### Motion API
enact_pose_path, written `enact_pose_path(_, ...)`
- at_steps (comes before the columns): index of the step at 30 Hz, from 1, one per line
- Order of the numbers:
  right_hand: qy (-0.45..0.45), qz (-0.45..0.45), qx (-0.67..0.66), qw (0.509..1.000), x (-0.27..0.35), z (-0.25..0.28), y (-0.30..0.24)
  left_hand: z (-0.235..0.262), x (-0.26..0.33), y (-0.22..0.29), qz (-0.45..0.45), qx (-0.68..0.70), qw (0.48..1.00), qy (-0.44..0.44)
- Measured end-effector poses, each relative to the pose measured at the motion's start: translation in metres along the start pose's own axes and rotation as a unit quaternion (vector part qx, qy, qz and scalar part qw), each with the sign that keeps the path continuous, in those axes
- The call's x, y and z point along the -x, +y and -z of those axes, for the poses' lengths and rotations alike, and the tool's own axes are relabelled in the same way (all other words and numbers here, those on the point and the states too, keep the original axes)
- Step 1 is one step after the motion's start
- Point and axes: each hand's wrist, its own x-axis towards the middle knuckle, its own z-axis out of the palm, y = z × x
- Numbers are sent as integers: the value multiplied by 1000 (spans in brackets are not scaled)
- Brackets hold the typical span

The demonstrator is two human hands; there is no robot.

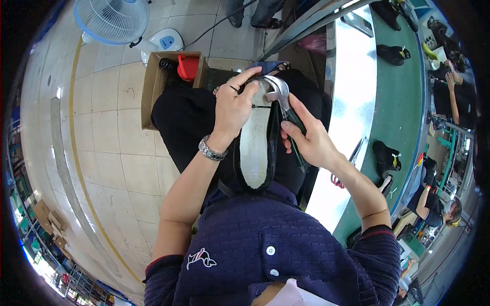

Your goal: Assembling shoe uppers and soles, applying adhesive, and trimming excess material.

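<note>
A black shoe upper (272, 153) lies over my lap around a shoe last, its pale underside (253, 148) facing up and its toe pointing away from me. At the toe end, my left hand (236, 104) is closed, fingers and thumb pinching the edge of the upper. My right hand (311, 135) is wrapped round the dark green handles of lasting pincers (281, 90). Their curved silver head rests at the toe's right side, near my left fingertips. Whether the jaws grip the upper's edge cannot be made out.
To my right runs a shiny metal ledge (352, 76), beside a green conveyor belt (390, 102) carrying several black shoes (392, 54). Red-handled scissors (337, 180) lie on the ledge. A cardboard box (149, 97) and a fan (112, 20) stand ahead left. Other people work beyond the belt.
</note>
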Motion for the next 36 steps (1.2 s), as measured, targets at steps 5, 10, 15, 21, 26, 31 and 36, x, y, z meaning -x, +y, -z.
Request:
enact_pose_path(5,5,37,30,999,0,5,6,1,1,7,30,10,999,-8)
enact_pose_path(10,-96,-13,113,989,-1,32,-22,6,-2,14,134,132,982,10)
enact_pose_path(15,-78,-25,219,972,-2,35,-37,5,-6,13,78,-21,997,-4)
enact_pose_path(21,63,173,349,919,6,19,-61,7,-2,3,-33,-93,995,28)
enact_pose_path(26,130,136,396,899,-25,3,-6,8,-3,4,-24,-64,997,-21)
enact_pose_path(31,65,185,491,848,-13,15,-54,20,-1,-3,-22,-92,995,-16)
enact_pose_path(36,98,112,455,878,-24,1,-19,17,-4,4,22,-58,996,-58)
